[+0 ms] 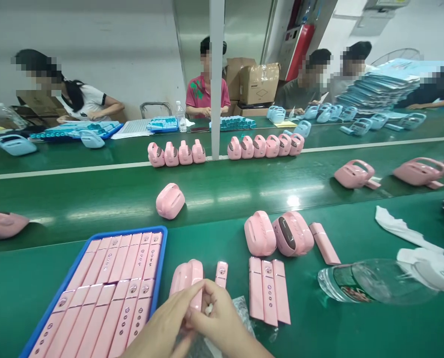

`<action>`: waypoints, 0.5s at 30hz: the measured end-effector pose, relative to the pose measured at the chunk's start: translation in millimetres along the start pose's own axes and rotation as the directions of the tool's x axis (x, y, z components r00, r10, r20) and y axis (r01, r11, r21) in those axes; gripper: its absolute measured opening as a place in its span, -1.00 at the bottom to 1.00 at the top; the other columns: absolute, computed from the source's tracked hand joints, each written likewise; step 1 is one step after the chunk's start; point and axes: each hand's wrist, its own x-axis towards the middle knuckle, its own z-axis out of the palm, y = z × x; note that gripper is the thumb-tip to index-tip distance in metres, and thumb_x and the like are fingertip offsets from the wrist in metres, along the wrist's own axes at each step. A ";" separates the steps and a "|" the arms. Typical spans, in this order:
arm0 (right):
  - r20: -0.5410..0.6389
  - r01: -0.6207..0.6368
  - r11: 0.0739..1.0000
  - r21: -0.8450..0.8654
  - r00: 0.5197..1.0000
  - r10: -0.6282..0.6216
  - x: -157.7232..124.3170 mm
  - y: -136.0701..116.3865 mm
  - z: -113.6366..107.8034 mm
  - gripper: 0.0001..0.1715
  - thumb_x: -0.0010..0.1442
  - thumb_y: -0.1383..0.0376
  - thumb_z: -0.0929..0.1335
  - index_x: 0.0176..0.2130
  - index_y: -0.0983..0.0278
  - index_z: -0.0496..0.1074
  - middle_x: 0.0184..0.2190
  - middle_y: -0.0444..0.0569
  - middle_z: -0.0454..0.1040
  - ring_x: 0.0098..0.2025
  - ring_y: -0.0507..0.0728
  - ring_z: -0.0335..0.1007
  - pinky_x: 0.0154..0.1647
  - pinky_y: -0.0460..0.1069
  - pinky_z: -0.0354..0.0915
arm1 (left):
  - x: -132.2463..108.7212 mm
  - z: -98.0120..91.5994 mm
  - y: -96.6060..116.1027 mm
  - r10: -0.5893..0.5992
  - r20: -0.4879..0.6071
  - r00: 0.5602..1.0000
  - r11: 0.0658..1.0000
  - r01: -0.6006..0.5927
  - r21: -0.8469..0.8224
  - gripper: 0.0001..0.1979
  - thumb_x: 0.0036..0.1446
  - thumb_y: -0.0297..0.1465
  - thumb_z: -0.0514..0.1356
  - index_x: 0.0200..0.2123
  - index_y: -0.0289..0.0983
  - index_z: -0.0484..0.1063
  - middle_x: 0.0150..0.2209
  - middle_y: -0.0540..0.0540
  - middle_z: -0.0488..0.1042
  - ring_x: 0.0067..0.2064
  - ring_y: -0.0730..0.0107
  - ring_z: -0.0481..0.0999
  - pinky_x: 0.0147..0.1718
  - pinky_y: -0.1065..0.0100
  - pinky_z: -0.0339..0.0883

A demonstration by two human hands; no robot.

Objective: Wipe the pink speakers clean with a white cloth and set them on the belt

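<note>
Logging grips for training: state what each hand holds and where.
Both hands, left and right, meet on a pink case, fingertips at its near lower edge. Exact grip unclear.

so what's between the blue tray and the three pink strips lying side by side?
Head view: both hands, left and right, meet there on a pink housing; a short pink strip lies beside it, between blue tray and three strips.

Both wrists run off the bottom edge; the left hand [166,325] covers part of the pink case [187,278]. The blue tray [76,271] is cut off at lower left.
</note>
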 end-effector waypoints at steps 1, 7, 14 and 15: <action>-0.018 0.019 0.999 -0.043 1.000 -0.019 -0.9 -0.7 -0.3 -0.68 -0.10 0.29 0.45 -0.30 0.33 0.37 -0.45 -0.14 0.44 -0.41 0.03 0.35 -0.42 -0.12 0.22 | -0.6 3.2 -3.1 -0.022 -0.005 1.000 1.000 0.022 -0.022 -0.24 0.03 -0.56 0.12 0.30 0.00 0.07 0.19 -0.07 0.38 0.17 0.18 0.42 0.13 0.27 0.32; -0.006 -0.002 0.977 -0.215 1.000 0.000 -6.1 -8.0 -0.1 -0.69 -0.12 0.33 0.46 -0.29 0.29 0.41 -0.39 -0.13 0.51 -0.36 0.05 0.39 -0.42 -0.13 0.21 | 0.0 -0.4 -10.5 0.003 0.062 0.998 1.000 -0.003 -0.006 -0.18 0.04 -0.53 0.16 0.34 -0.03 -0.05 0.25 -0.10 0.29 0.20 0.21 0.37 0.14 0.28 0.27; -0.050 0.089 0.885 -0.457 0.991 -0.125 -2.2 -2.2 -2.1 -0.81 0.00 0.23 0.37 -0.48 0.29 0.31 -0.54 -0.18 0.36 -0.50 -0.02 0.19 -0.49 -0.12 0.02 | 5.8 -35.7 2.1 0.113 0.008 0.994 0.979 -0.113 0.171 -0.19 0.12 -0.44 0.18 0.34 0.04 -0.15 0.23 -0.14 0.32 0.15 0.17 0.44 0.07 0.21 0.36; -0.056 0.092 0.862 -0.499 0.989 -0.138 -0.2 -1.8 -3.7 -0.78 -0.01 0.23 0.37 -0.52 0.28 0.26 -0.58 -0.20 0.30 -0.52 -0.03 0.14 -0.49 -0.11 -0.01 | 6.9 -39.5 3.0 0.132 -0.007 0.991 0.974 -0.129 0.186 -0.20 0.13 -0.41 0.19 0.33 0.06 -0.15 0.21 -0.12 0.35 0.11 0.18 0.47 0.04 0.24 0.39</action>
